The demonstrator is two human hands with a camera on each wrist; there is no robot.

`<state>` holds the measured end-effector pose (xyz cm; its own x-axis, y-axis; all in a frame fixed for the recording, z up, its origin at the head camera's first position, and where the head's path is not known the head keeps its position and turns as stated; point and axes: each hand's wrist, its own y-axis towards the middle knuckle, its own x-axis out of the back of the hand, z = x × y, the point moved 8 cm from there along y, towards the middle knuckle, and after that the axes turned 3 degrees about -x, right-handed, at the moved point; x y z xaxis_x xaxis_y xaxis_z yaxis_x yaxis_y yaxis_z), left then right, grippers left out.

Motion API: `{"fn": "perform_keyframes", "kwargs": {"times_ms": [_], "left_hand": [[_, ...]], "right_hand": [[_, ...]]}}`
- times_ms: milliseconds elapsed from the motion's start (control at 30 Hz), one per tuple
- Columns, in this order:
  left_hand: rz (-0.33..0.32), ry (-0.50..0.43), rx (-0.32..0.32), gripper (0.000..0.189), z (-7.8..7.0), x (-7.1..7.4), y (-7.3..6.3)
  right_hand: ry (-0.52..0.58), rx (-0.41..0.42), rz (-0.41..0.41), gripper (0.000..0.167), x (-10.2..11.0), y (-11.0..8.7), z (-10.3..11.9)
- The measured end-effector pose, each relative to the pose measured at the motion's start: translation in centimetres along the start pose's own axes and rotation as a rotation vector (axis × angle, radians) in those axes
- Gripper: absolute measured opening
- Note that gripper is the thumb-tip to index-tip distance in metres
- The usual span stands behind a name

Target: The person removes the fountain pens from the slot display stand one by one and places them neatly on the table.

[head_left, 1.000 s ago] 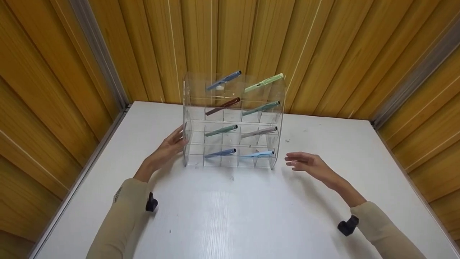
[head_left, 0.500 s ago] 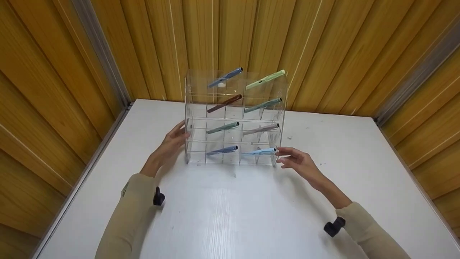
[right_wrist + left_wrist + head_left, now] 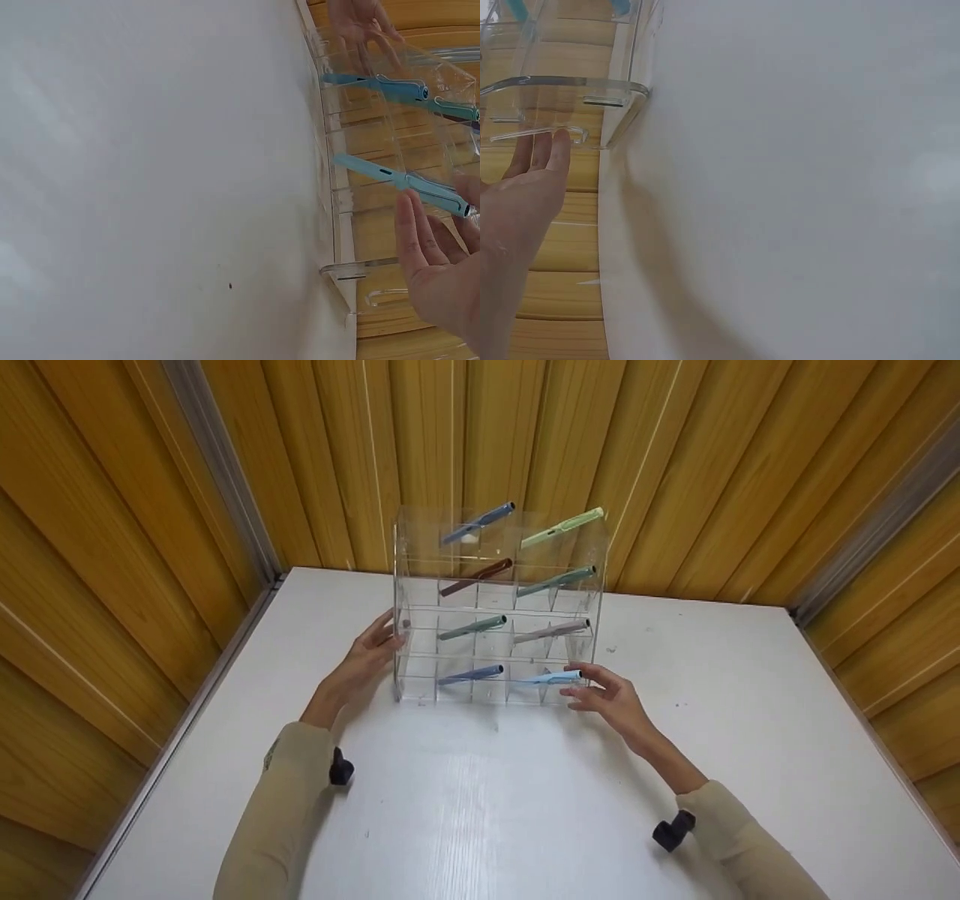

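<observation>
A clear acrylic pen rack (image 3: pixel 491 656) with stepped tiers stands on the white table, with several capped pens lying slanted in two columns. My left hand (image 3: pixel 360 660) touches its left side panel with extended fingers, also seen in the left wrist view. My right hand (image 3: pixel 611 701) is at the rack's lower right front, fingers spread around the capped end of a light blue pen (image 3: pixel 551 678). In the right wrist view, the fingertips are right at that pen (image 3: pixel 405 181), which lies in the lowest tier. A darker blue pen (image 3: pixel 471 674) lies to its left.
Higher tiers hold green pens (image 3: pixel 474 627), a grey-mauve pen (image 3: pixel 553 630), a dark red pen (image 3: pixel 477 577), a blue pen (image 3: pixel 480 523) and a pale green pen (image 3: pixel 562 527). Yellow wood-look panels (image 3: pixel 495 435) enclose the white table (image 3: pixel 450 810) at the back and sides.
My right hand has moved left from beside the rack to the light blue pen. The left hand stays at the rack's left side. The head view has shifted slightly.
</observation>
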<state>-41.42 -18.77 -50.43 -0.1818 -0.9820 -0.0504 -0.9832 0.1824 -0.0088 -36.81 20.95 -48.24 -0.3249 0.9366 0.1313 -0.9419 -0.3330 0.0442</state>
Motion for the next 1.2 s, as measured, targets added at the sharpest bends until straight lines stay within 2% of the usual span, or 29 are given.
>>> {"fn": "perform_keyframes", "kwargs": {"times_ms": [300, 567, 833, 1200], "left_hand": [[-0.006, 0.043, 0.015, 0.073, 0.2, 0.2, 0.0], [0.058, -0.058, 0.009, 0.069, 0.3, -0.7, -0.1], [0.066, -0.067, -0.014, 0.076, -0.1, -0.7, -0.2], [0.085, -0.068, -0.015, 0.073, -0.1, -0.8, -0.2]], "right_hand": [[0.013, -0.025, 0.028, 0.052, -1.8, 0.9, -0.8], [0.089, -0.055, -0.047, 0.044, -2.1, 1.1, -1.4], [0.111, -0.041, -0.144, 0.037, -1.9, 1.3, -1.1], [0.128, -0.026, -0.159, 0.037, -1.1, 0.7, 0.1]]}}
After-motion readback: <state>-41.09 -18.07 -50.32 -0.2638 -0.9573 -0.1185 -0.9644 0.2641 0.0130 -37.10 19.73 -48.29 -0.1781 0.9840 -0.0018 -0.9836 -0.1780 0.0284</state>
